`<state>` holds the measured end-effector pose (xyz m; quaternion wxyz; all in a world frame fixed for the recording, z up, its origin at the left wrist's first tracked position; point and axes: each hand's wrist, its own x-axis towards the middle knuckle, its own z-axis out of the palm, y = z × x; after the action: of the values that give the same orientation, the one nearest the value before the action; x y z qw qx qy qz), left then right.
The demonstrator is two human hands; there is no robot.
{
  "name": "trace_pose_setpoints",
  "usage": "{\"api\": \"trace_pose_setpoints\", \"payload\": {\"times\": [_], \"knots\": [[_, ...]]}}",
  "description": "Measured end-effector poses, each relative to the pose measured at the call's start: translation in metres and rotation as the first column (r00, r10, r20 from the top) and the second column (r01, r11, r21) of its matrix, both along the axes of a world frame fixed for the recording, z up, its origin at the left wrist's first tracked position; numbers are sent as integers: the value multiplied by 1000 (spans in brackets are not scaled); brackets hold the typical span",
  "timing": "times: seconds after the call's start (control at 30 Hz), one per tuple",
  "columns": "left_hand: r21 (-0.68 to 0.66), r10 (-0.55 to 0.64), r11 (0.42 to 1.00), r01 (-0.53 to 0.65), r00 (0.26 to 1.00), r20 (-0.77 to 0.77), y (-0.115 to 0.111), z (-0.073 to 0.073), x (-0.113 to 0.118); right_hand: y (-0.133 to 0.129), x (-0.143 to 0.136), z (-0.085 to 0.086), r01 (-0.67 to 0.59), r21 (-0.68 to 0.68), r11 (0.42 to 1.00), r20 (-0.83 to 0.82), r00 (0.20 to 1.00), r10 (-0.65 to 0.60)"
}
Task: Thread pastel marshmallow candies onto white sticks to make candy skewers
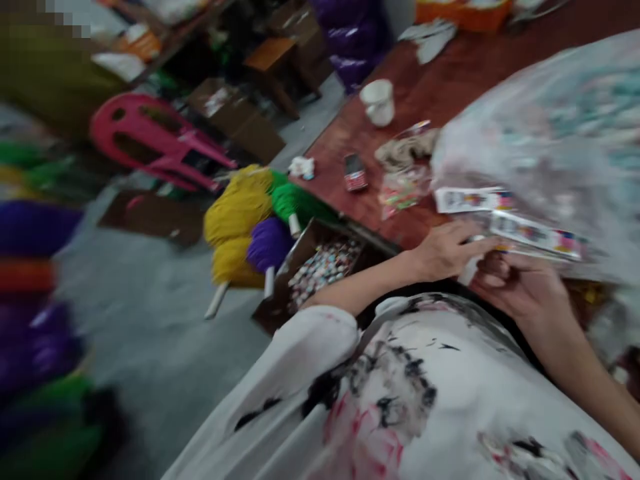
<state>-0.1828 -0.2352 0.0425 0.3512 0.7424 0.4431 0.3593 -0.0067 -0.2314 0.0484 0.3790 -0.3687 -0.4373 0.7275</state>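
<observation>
Work seems underway: beside the bag (505, 127), left hand (443, 252) and right hand (525, 287) meet, fingers curled, grip too blurred to tell; left of it, many beads (325, 267) seem unused.

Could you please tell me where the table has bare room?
Bare red tabletop shows between the orange box and the big plastic bag, and, smaller, between the phone and white cup. Printed strips and the bag crowd the left hand and right hand.

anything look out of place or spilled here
A crumpled white wad sits right at the edge of the red table, looking like stray litter. No clear spill shows, though blur hides detail.
</observation>
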Motion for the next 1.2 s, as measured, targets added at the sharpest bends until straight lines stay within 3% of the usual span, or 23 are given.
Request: {"api": "trace_pose_setpoints", "payload": {"times": [0.1, 0.17, 0.23, 0.3, 0.37, 0.4, 0.43, 0.5, 0.57, 0.67, 0.77, 0.83, 0.9, 1.0, 1.1, 1.2], "knots": [[-41, -70, 997, 68, 997, -41, -3, -2, -26, -9, -12, -5, -95, -256, 962, -76, 994, 78], [-166, -90, 983, 74, 992, -90, -19, -2, -68, -14, -20, -9, -131, -306, 943, -38, 991, 126], [-328, -56, 944, -34, 964, -261, -52, 2, -119, -16, -22, -12, -110, -275, 955, -5, 994, 113], [-453, -39, 860, -235, 855, -517, -85, 5, -163, -16, -14, -13, -19, -184, 983, 3, 1000, 20], [-381, 14, 808, -449, 662, -750, -97, 5, -186, -15, 3, -13, 109, -104, 989, 3, 994, -110], [-284, 61, 831, -478, 587, -807, -92, 5, -186, -16, 11, -13, 172, -76, 982, 0, 985, -172], [-197, 100, 885, -423, 583, -806, -81, 5, -176, -18, 19, -14, 229, -57, 972, 0, 973, -230], [-90, 51, 985, -150, 739, -672, -47, 7, -130, -26, 29, -16, 333, -16, 943, 20, 943, -333], [38, -62, 994, 100, 826, -560, -6, 9, -60, -37, 32, -21, 376, 33, 926, 64, 924, -377], [132, -172, 941, 312, 775, -608, 49, 4, 46, -54, 35, -28, 310, 218, 925, 189, 917, -352], [103, -214, 904, 415, 648, -731, 79, -9, 105, -72, 50, -32, 180, 540, 822, 343, 845, -410], [92, -195, 895, 437, 567, -800, 85, -19, 115, -86, 68, -30, 119, 661, 741, 403, 777, -484], [120, -131, 902, 415, 526, -840, 86, -27, 110, -99, 92, -22, 90, 704, 704, 446, 716, -537], [183, -80, 898, 401, 557, -827, 92, -36, 96, -109, 137, -2, 20, 767, 641, 518, 571, -637], [247, -46, 902, 355, 646, -762, 98, -42, 87, -103, 189, 18, -109, 824, 556, 563, 278, -779], [272, -5, 926, 262, 730, -684, 101, -43, 84, -84, 228, 23, -385, 734, 559, 613, 21, -790]]}}
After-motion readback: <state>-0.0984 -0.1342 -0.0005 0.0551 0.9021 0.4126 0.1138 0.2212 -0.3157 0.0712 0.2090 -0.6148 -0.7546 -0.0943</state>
